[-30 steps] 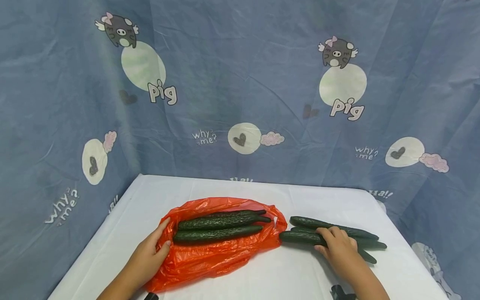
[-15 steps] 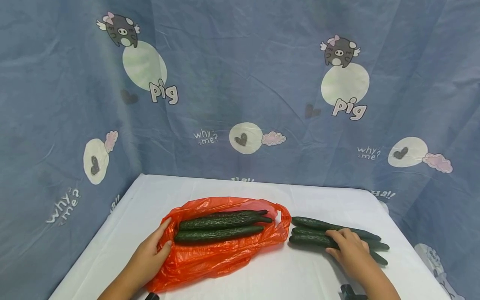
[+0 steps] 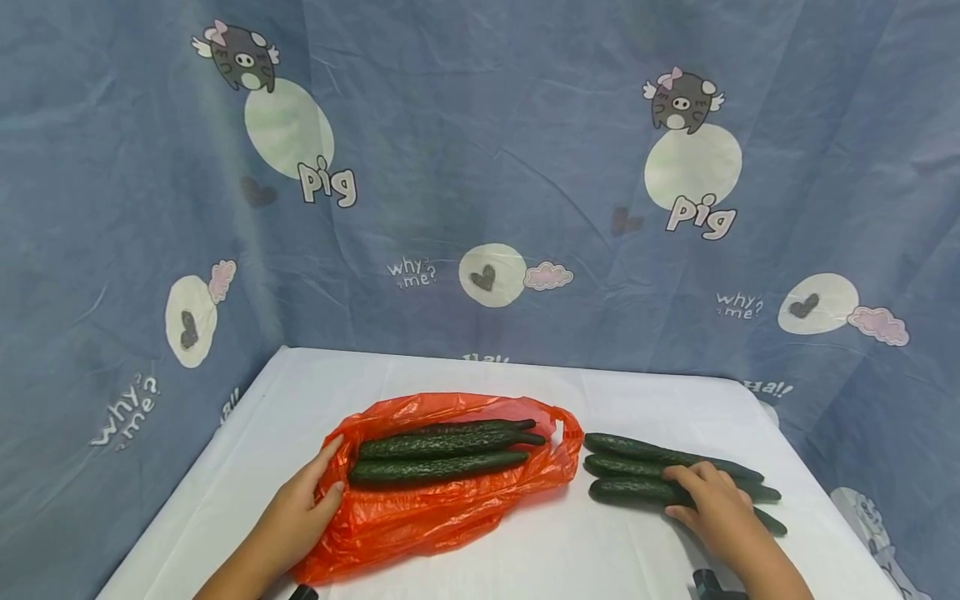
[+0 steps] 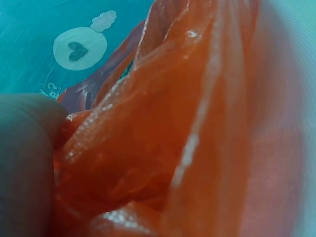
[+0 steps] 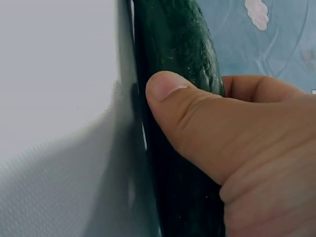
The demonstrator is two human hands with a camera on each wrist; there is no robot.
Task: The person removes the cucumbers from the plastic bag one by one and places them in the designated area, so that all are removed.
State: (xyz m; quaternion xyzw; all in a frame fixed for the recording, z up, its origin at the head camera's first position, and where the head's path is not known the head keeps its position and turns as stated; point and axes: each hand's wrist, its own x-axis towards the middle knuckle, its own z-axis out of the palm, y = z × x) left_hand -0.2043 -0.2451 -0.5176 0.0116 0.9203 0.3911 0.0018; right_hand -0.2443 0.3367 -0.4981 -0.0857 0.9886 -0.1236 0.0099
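Observation:
A red plastic bag [image 3: 420, 521] lies spread on the table with its mouth turned up, and several dark green cucumbers [image 3: 442, 468] rest inside. At the bag's left end, my left hand [image 3: 300, 504] holds the edge between thumb and fingers; crumpled film [image 4: 133, 148] fills the left wrist view. To the right of the bag, my right hand [image 3: 716, 510] grips the nearest cucumber [image 3: 630, 491] of a group lying side by side. Its thumb lies along the cucumber [image 5: 175, 39] in the right wrist view, with the fingers round the far side.
Beyond the gripped one, two more cucumbers [image 3: 618, 466] lie along the white table [image 3: 540, 558], their left tips close to the bag's handle. A blue printed cloth [image 3: 420, 208] hangs behind the table and along its sides.
My right hand has drawn the nearest cucumber to the right and slightly toward me, so its left tip is farther from the bag. My left hand and the bag look nearly the same.

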